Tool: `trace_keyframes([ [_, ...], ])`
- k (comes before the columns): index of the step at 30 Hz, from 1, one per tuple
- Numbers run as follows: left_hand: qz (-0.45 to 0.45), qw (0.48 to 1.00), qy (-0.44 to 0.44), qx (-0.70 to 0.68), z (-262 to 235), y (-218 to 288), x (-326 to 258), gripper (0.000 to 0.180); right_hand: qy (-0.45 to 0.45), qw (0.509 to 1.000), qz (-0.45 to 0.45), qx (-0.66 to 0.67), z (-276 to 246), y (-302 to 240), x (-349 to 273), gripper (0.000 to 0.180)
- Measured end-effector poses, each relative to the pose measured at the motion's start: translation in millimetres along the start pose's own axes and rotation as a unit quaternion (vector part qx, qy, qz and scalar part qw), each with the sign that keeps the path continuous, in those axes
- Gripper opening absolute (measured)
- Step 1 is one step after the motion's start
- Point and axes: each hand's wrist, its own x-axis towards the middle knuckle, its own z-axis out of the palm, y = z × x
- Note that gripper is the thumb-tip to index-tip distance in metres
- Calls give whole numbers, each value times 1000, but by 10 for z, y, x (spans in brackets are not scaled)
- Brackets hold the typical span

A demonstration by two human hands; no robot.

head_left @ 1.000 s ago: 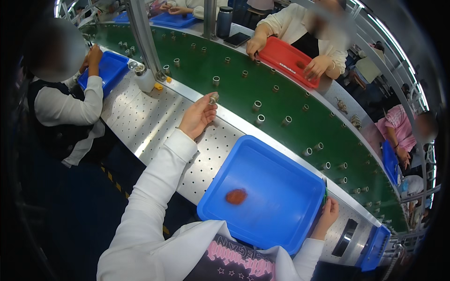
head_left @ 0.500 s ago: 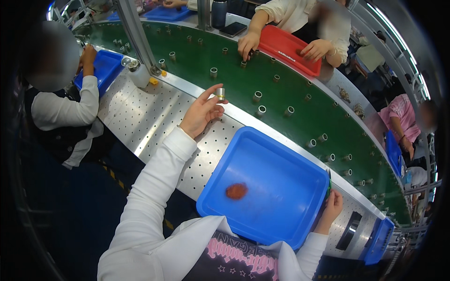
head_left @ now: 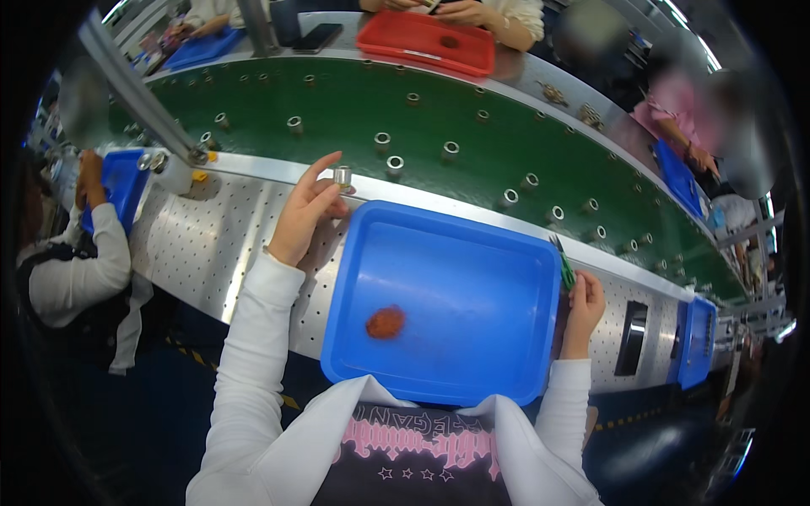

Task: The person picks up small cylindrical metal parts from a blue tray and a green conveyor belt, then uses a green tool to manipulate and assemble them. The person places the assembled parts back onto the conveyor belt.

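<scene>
My left hand (head_left: 297,221) is closed on a small silvery metal sleeve (head_left: 342,176), pinched upright with the index finger stretched beyond it. That hand hovers by the near metal rail, off the far left corner of a blue tray (head_left: 456,218). Inside the tray lies a rust-brown patch or clump (head_left: 386,322) whose material I cannot make out. My right hand (head_left: 585,297), at the tray's right side, holds a small green tool (head_left: 566,271) with dark pointed tips; its exact kind is unclear. Several similar sleeves, among them one sleeve (head_left: 395,165), stand on the green belt (head_left: 337,110).
A perforated metal bench (head_left: 228,219) runs under the tray. To the left are a metal post (head_left: 139,93) and a white bottle (head_left: 173,174). Across the belt, a person's hands are over a red tray (head_left: 422,51). A dark slotted plate (head_left: 631,337) and another blue tray (head_left: 697,341) lie right.
The view has turned, so the scene sits differently. My left hand, still pinching the sleeve, is closer to the blue tray. The opposite person's hands have gone from the belt to the red tray.
</scene>
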Motion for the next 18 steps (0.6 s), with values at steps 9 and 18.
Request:
trace_keyframes([
  [9,-15,969,-204,137,820,280,-83,55,-124,989,-71,-24,274,-733,78,14],
  [18,-24,945,-289,148,1261,124,-88,58,-342,933,-108,-31,938,-1240,-67,18],
])
